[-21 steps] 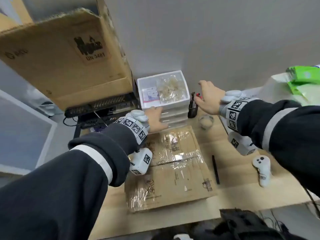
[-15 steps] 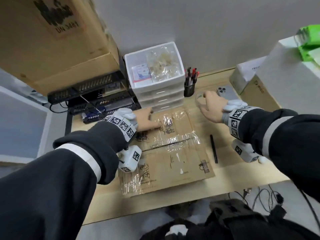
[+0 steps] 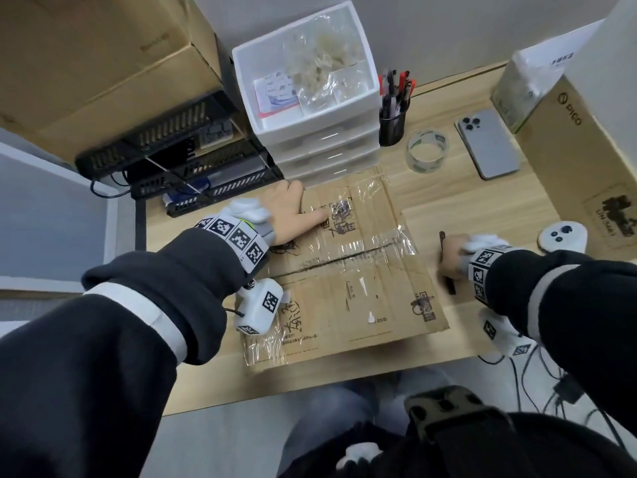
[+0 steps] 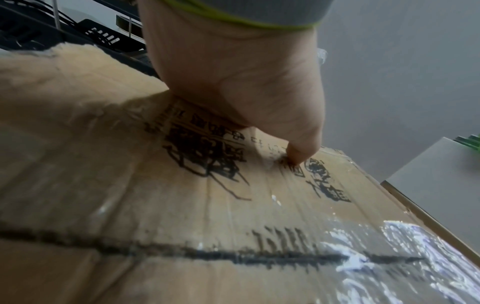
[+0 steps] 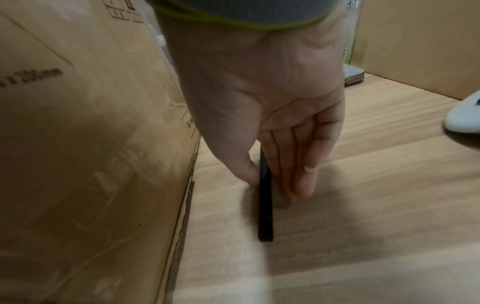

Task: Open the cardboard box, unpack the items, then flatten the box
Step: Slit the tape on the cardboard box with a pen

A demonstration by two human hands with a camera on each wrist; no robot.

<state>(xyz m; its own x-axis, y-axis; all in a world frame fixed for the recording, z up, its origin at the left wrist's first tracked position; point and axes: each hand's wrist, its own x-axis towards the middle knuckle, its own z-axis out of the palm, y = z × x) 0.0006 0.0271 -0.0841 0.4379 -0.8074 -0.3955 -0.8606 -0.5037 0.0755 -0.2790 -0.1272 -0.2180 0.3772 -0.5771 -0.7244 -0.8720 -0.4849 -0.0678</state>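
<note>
Wood desk (image 3: 465, 208) against grey wall (image 3: 448, 25); big cartons at back-left and right edges, white drawers (image 3: 310, 132) at back. Box (image 3: 344, 270) sits mid-desk near front edge, taped shut, seam running left-right w/ its long axis. L hand (image 3: 289, 215) rests flat on box's back-left top, fingers straight. R hand (image 3: 451, 257) just off box's right side, thumb and fingers pinching black cutter (image 5: 265, 205) lying on desk, pointing front-back.
</note>
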